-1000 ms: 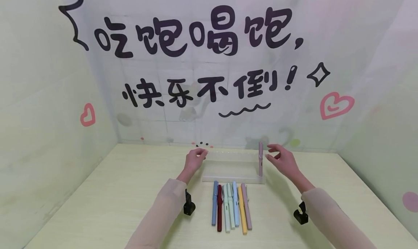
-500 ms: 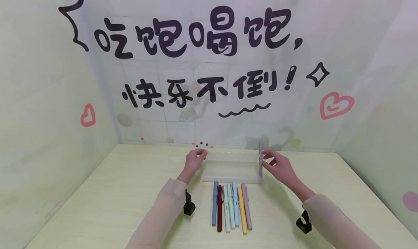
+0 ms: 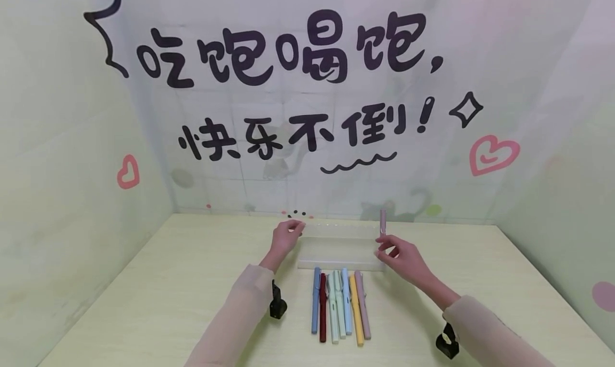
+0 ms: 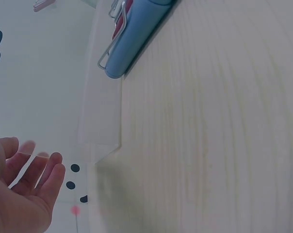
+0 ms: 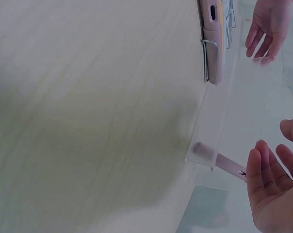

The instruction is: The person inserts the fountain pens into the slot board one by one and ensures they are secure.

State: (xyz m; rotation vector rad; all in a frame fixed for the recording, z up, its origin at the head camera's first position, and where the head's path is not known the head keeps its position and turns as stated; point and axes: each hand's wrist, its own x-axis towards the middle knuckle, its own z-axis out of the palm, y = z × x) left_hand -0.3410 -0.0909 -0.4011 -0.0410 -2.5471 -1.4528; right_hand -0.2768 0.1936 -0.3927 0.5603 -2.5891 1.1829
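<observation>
In the head view a clear plastic rack [image 3: 336, 263] stands at the back of the table. My left hand [image 3: 286, 236] pinches its upper left edge, and the left wrist view shows that hand [image 4: 27, 189] with the clear edge between thumb and fingers. One mauve pen [image 3: 383, 221] stands upright at the rack's right end. My right hand [image 3: 401, 256] is in front of this pen, covering its lower part, thumb and fingers apart. Whether the fingertips touch it is unclear. In the right wrist view the right hand's fingers [image 5: 263, 170] are loosely bent beside the pen's lower end [image 5: 231, 166].
In front of the rack lie several pens side by side: a blue pen [image 3: 315, 300], a dark red pen [image 3: 323, 308], pale green ones, a light blue pen [image 3: 347, 303], a yellow pen [image 3: 357, 311] and another mauve pen [image 3: 363, 305]. A printed backdrop [image 3: 307, 190] stands behind.
My right hand has come from the right of the standing pen to its side, then slid down and left in front of it. The left hand and the lying pens have stayed put.
</observation>
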